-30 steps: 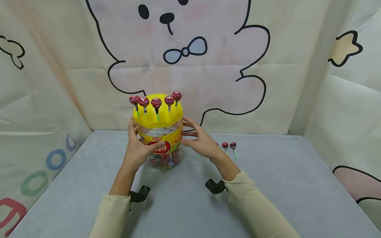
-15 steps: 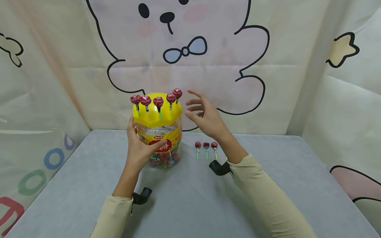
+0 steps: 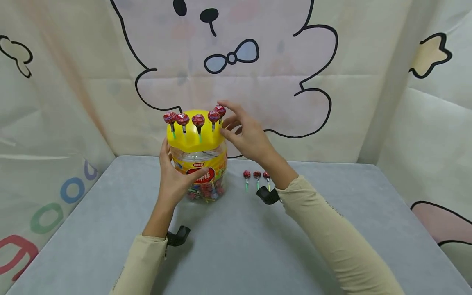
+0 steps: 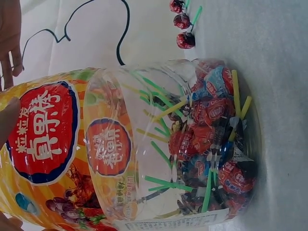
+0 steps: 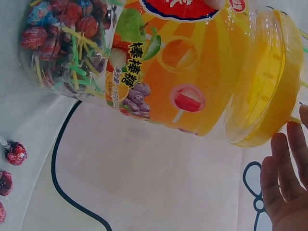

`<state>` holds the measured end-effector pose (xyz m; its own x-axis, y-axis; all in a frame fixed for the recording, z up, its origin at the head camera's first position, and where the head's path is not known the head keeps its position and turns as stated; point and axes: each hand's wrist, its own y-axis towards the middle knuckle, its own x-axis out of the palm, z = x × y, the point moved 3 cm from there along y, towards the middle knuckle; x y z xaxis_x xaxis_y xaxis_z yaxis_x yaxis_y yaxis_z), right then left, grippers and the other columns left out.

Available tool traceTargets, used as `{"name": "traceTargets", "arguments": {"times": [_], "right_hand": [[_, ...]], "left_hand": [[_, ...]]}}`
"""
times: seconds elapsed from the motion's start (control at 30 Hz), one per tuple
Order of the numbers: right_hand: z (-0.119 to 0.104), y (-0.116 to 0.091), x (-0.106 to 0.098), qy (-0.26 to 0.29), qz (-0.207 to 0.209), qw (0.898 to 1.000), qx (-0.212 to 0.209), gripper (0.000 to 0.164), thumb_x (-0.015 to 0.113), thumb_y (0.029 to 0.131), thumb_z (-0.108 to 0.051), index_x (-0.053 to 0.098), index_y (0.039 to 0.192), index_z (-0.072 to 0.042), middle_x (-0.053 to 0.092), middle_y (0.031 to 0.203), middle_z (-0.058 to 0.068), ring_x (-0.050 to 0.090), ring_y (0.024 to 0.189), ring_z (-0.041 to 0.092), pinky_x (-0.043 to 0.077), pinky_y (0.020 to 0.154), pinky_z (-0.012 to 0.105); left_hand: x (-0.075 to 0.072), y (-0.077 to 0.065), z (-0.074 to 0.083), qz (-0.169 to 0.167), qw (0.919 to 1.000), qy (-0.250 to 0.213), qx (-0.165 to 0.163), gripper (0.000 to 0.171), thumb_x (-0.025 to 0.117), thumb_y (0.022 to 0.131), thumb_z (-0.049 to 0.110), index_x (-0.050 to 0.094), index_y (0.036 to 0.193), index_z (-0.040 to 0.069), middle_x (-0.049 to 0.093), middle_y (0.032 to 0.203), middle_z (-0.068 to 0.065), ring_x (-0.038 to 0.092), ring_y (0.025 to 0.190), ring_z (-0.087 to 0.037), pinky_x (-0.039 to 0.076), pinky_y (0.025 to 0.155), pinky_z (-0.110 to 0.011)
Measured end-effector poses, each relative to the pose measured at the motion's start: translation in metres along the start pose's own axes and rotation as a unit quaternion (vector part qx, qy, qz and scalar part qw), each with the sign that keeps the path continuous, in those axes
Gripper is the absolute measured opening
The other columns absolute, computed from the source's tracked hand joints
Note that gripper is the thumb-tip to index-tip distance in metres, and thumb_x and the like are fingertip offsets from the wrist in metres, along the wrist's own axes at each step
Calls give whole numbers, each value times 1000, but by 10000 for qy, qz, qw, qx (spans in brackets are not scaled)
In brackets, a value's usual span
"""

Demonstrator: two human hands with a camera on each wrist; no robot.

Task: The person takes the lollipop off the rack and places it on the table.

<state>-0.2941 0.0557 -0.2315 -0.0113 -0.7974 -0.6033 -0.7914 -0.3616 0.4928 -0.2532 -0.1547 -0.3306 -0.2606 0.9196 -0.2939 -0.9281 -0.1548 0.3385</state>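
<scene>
A clear plastic jar [image 3: 215, 164] with a yellow lid [image 3: 189, 142] and a yellow-orange label stands at the table's back. Several red-wrapped lollipops [image 3: 198, 119] stick up in a row along the lid's edge. My left hand [image 3: 172, 180] grips the jar's left side, thumb across the label. At the lid's right edge is my right hand [image 3: 248, 135], its index finger at the rightmost lollipop [image 3: 220, 110] and its thumb lower beside the lid. Wrapped lollipops [image 4: 207, 110] with green and yellow sticks fill the jar's lower part in the left wrist view.
Loose red lollipops [image 3: 257, 175] lie in a row on the grey table [image 3: 228, 246], right of the jar; the right forearm hides part of the row. A cartoon-printed curtain [image 3: 280, 102] hangs right behind the table.
My right hand has let go of the jar's right side, risen, and moved left to the rightmost lollipop on the lid. My left hand has kept its grip.
</scene>
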Motion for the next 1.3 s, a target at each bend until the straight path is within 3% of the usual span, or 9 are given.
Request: {"name": "traceTargets", "arguments": {"times": [0.2, 0.37, 0.57, 0.73, 0.9, 1.0, 1.17, 1.3], "right_hand": [[-3, 3, -4, 22, 231, 9994, -252, 71, 66, 95, -9, 31, 152, -32, 69, 105, 7, 63, 93, 18, 56, 85, 35], [-7, 0, -10, 150, 500, 9978, -419, 63, 65, 96, -10, 37, 149, -29, 67, 102, 7, 65, 90, 18, 55, 82, 33], [1, -17, -24, 315, 595, 9976, -129, 60, 65, 96, -11, 42, 147, -32, 66, 99, 6, 62, 74, 19, 54, 73, 32], [20, -42, -28, 371, 561, 9971, 355, 59, 67, 96, -16, 42, 145, -36, 69, 100, 7, 59, 70, 21, 51, 67, 32], [40, -78, -22, 335, 206, 9942, 1004, 62, 68, 95, -16, 42, 147, -37, 71, 102, 7, 60, 70, 21, 49, 61, 29], [51, -99, -12, 273, -246, 9895, 1401, 63, 68, 94, -15, 43, 147, -36, 71, 100, 5, 59, 70, 21, 48, 60, 30], [70, -124, 15, 266, -1210, 9722, 1985, 63, 71, 92, -16, 45, 147, -31, 71, 97, 0, 63, 76, 18, 50, 66, 30], [81, -131, 29, 446, -1516, 9595, 2331, 64, 72, 89, -13, 46, 147, -26, 72, 96, 1, 67, 80, 23, 49, 67, 30]], "left_hand": [[3, 0, -1, -56, 9999, 15, -116, 112, 85, 79, 33, 4, 156, 42, 14, 162, -2, 24, 148, -28, 33, 117, -61], [-2, -3, -4, -25, 9998, 139, -119, 112, 84, 80, 33, 3, 156, 43, 12, 163, -3, 23, 148, -31, 32, 115, -64], [-2, -3, -5, -31, 9998, 131, -130, 112, 84, 79, 34, 3, 156, 44, 11, 164, -2, 22, 148, -30, 34, 115, -64], [-2, 3, -3, -68, 9999, 83, 11, 112, 84, 79, 34, 3, 156, 43, 12, 163, -2, 23, 148, -29, 33, 115, -63], [-2, 4, -3, -148, 9999, 5, 35, 112, 85, 79, 34, 3, 155, 45, 12, 162, -2, 23, 148, -28, 33, 115, -64], [-2, 4, -4, -180, 9998, -18, 59, 112, 85, 79, 34, 3, 155, 45, 11, 163, -2, 22, 148, -28, 33, 115, -64], [-1, 2, -6, -194, 9998, 15, 45, 113, 85, 79, 32, 3, 155, 43, 9, 163, -3, 21, 148, -31, 34, 114, -65], [-3, 3, -5, -169, 9997, 104, 118, 113, 85, 80, 32, 1, 156, 42, 9, 163, -4, 21, 148, -32, 34, 113, -66]]}}
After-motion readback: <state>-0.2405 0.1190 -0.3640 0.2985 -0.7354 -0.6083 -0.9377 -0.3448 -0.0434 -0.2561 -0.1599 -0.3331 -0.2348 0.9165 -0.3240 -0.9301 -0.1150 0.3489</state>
